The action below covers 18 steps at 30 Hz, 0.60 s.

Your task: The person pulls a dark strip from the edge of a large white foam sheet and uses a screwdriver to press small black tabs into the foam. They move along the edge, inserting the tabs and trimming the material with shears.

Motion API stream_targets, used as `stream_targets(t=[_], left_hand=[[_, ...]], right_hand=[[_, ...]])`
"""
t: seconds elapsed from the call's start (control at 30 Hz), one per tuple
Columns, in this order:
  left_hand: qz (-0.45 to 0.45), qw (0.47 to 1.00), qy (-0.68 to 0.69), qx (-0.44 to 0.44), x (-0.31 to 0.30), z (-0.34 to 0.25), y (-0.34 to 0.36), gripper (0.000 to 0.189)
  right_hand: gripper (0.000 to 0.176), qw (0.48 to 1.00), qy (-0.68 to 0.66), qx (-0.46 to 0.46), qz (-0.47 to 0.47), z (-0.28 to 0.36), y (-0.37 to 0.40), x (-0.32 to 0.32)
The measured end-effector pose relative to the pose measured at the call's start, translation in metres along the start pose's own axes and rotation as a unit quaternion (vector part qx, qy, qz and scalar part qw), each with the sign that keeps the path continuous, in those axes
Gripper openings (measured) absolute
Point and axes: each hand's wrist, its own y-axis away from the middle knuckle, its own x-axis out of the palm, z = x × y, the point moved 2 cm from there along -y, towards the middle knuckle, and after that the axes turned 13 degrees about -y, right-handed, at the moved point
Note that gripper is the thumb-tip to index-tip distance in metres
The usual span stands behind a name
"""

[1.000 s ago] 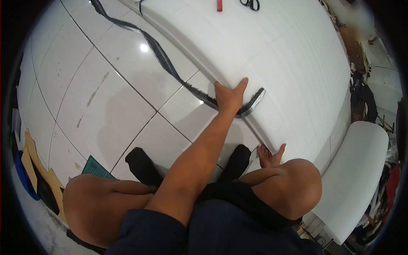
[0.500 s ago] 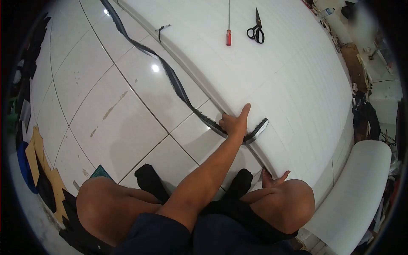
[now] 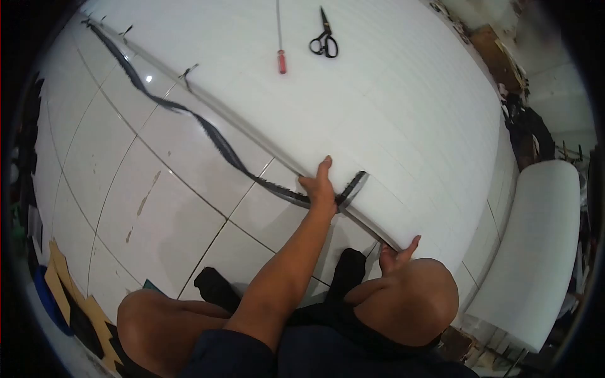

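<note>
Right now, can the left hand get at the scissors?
Probably, with a forward lean: nothing lies on the white foam-like sheet between the left hand and the black-handled scissors. It would have to leave the sheet's edge first.

White sheet [image 3: 416, 126]: matt, smooth, foam-like. Dark strip [image 3: 219, 142] along its edge: cloth-like, rough frayed border, greyish sheen. On the sheet, screwdriver [image 3: 282, 62]: red plastic-looking handle, metal shaft; scissors [image 3: 324, 31]: smooth black handles. Beside the sheet: glossy floor tiles [image 3: 183, 195]; matt white roll [image 3: 535, 246].
</note>
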Motion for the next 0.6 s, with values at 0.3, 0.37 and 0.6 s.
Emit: stream_targets(t=[0.3, 0.37, 0.6], left_hand=[[0.201, 0.973, -0.046, -0.101, 0.004, -0.008, 0.019, 0.065], [0.161, 0.976, -0.067, -0.128, 0.000, 0.005, 0.018, 0.074], [0.207, 0.972, -0.026, -0.111, 0.002, 0.011, 0.019, 0.070]], right_hand=[[0.065, 0.897, 0.441, -0.029, 0.022, 0.084, 0.003, -0.111], [0.058, 0.836, 0.506, -0.156, -0.141, 0.125, 0.033, -0.082], [0.088, 0.699, 0.609, -0.342, -0.151, 0.301, -0.113, -0.043]])
